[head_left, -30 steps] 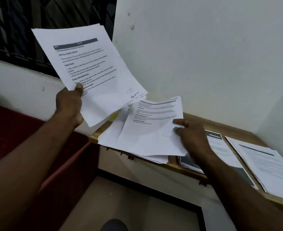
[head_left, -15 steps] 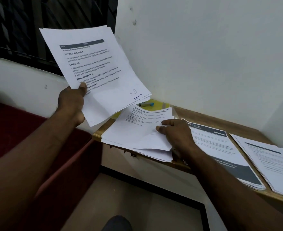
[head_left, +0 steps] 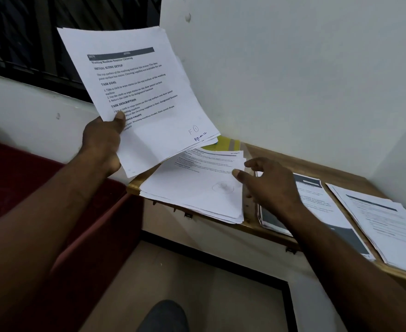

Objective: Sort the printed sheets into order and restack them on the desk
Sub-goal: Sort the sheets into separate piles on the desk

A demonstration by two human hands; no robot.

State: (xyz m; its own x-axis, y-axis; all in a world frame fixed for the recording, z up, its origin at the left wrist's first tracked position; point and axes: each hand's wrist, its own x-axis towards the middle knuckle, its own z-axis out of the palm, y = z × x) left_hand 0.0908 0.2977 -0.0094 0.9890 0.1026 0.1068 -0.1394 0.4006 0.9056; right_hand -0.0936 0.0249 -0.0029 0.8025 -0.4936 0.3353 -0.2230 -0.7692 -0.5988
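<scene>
The left arm reaches up and forward from the lower left, wrist bent back. The left hand (head_left: 102, 140) grips a sheaf of printed sheets (head_left: 139, 92) by its lower left edge, thumb pressed on the front page and the other fingers hidden behind. The sheaf is held in the air, tilted up towards the wall, and its lower right corner droops over the near end of the tabletop (head_left: 290, 161). The top page has a dark header bar, printed headings and a handwritten note near the bottom.

The right arm comes in from the lower right, across the tabletop's front edge. The right hand (head_left: 271, 188) is palm down, its fingers spread and loosely curved, holding nothing. Its thumb tip is at the right edge of a loose pile of sheets (head_left: 192, 190); I cannot tell whether it touches.

That pile lies flat on the left end of the tabletop and overhangs the front edge a little. A yellow item (head_left: 227, 143) peeks out behind it. Further right lie a stack with a dark-banded cover (head_left: 317, 200), partly under the right wrist, and just beside it another printed stack (head_left: 388, 224).
</scene>
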